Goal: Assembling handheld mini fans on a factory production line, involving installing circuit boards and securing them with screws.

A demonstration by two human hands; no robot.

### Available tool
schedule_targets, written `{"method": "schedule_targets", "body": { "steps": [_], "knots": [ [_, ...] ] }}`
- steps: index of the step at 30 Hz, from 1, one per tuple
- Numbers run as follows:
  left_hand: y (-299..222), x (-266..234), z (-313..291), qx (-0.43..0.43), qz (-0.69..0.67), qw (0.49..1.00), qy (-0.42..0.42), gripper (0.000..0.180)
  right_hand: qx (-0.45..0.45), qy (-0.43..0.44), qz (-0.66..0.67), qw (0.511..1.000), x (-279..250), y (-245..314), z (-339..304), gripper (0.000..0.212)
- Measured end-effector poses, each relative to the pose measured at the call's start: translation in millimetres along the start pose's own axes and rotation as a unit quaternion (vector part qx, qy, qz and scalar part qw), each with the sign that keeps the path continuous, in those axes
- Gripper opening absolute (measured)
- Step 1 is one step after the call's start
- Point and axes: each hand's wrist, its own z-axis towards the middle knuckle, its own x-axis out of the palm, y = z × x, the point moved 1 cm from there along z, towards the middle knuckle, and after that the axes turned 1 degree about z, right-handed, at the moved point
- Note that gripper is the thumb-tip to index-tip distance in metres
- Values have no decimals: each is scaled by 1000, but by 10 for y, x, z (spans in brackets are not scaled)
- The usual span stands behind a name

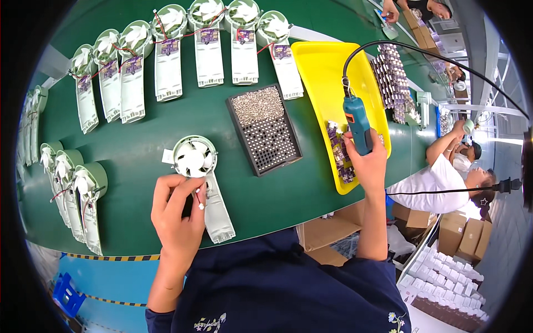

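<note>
A pale green fan housing point(219, 213) with a white fan wheel point(194, 158) lies on the table just in front of me. My left hand point(180, 208) is closed at the lower rim of its round end, fingers pinched on a thin wire lead with a small white connector point(201, 206). Over the yellow tray point(313, 66), my right hand point(368, 161) grips a teal electric screwdriver point(357, 119) by its lower body. The screwdriver's bit end is hidden by the hand. Purple circuit boards point(340, 155) lie in the tray beside that hand.
A black box of small metal screws point(264, 130) stands mid-table. Several fan housings with boards and red wires point(208, 61) line the far side; others point(83, 200) stand left. Stacked boards point(391, 83) sit right of the tray. A black cable point(422, 47) arcs overhead. Co-workers point(444, 177) sit at right.
</note>
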Motion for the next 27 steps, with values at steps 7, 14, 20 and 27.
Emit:
{"method": "schedule_targets", "body": {
  "steps": [7, 14, 20, 27],
  "knots": [
    [38, -15, -28, 4, 12, 1000, -10, 22, 31, 4, -15, 999, 28, 87, 65, 20],
    [61, -2, -39, -78, -76, 994, -28, 16, -15, -71, 89, 993, -92, 214, 0, 25],
    [118, -67, -72, -74, -59, 995, -11, 17, 11, -65, 60, 996, -26, 137, 96, 19],
    [131, -34, -51, -66, -91, 994, -17, 15, 104, -76, 108, 986, -190, 175, 91, 26]
  ]
}}
